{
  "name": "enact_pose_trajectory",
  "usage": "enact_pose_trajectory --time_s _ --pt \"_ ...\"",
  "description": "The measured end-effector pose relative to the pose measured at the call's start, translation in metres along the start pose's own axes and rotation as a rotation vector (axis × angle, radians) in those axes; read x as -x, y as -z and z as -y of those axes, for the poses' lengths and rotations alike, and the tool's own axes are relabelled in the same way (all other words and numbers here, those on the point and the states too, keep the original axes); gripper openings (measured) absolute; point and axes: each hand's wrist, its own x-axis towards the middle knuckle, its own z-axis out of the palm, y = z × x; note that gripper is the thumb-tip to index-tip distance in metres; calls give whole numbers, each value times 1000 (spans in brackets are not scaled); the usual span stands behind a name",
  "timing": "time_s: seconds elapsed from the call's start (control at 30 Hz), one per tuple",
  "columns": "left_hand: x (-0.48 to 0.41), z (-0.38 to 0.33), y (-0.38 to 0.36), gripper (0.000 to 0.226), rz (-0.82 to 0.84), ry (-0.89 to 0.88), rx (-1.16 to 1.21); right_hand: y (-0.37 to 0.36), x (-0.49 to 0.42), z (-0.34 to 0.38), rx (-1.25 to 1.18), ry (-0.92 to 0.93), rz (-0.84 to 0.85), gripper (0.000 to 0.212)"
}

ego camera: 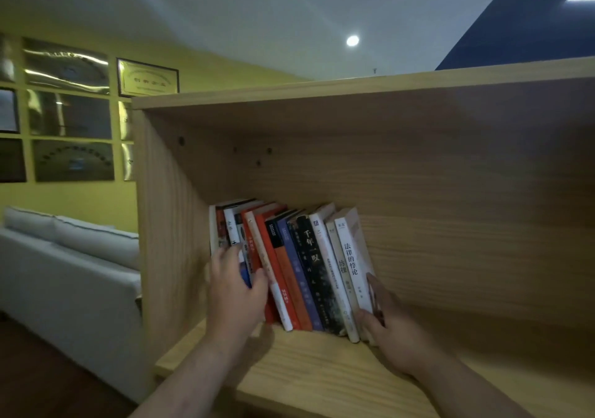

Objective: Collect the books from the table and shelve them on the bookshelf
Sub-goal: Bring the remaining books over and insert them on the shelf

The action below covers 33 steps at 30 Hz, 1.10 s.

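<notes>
Against the left wall of the bookshelf (315, 363), the books (289, 266) are standing shelved, leaning; left hand (236, 292) is pressing spines with spread fingers, right hand (391, 327) is gripping the rightmost book (352, 256), so only squaring-up appears left.

Pale striped-grain wood bookshelf (418, 224); red, orange, blue, black and white books (299, 266); grey sofa (64, 256); yellow wall (96, 198).

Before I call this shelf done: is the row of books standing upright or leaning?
Leaning. The row of books tilts, tops toward the shelf's left wall, with the left hand and right hand bracketing it.
</notes>
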Motion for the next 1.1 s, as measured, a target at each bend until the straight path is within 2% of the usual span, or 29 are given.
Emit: enact_pose_trajectory --time_s 0.03,0.1,0.2,0.37,0.5,0.6,0.7,0.93,1.1 --pt "-4 10 6 41 -27 116 38 0 0 0 -10 -4 3 70" --pt "-9 27 10 39 20 284 134 0 0 -1 -37 -7 -2 70" --pt "-14 41 0 34 93 421 213 0 0 -1 -65 -8 2 70" --pt "-37 48 -17 25 66 610 222 -2 0 -3 -80 -9 7 70" --pt "-42 44 -18 22 85 621 356 -1 -1 -4 -112 -9 10 71" --pt "-40 41 -13 21 39 599 425 -1 -2 -5 -111 1 6 71" --pt "-36 39 -9 29 -9 540 374 -1 -3 -5 -132 -3 6 71" --pt "-23 33 5 18 -27 444 356 -2 -3 -8 -161 -28 -6 73" --pt "-5 25 29 21 -63 355 375 -2 -3 -6 -160 -39 -8 72"
